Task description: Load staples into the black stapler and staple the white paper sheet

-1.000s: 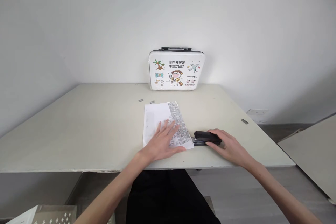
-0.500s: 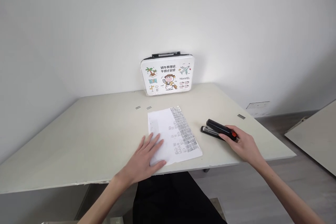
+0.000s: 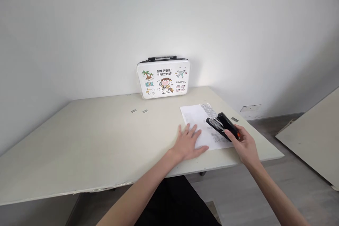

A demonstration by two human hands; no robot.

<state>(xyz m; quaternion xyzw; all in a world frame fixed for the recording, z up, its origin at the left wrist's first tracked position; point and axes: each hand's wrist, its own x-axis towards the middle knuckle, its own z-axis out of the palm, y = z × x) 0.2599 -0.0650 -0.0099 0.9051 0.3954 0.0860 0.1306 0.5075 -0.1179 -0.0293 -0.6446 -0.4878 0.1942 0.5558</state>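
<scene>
My left hand [image 3: 186,143] lies spread on the left part of a printed sheet of paper [image 3: 194,116], fingers apart and pressing flat. In my right hand [image 3: 245,144] is a black stapler [image 3: 229,125] with a red-orange patch at its rear end. Its jaws stand apart and point up and to the left, over the right part of the paper. The stapler and right hand hide some of the printing there. A dark grey block pattern runs along the paper's far right side.
A white cartoon travel case [image 3: 163,79] with a black handle stands against the wall at the table's back. Two staple strips [image 3: 134,111] lie left of the paper, and another staple strip [image 3: 234,119] lies near the table's right edge. A wall socket [image 3: 251,108] is beyond.
The paper has slid to the right under my left hand. My stapler, held in the right hand, has tilted and now overlaps the paper. The view has shifted slightly.
</scene>
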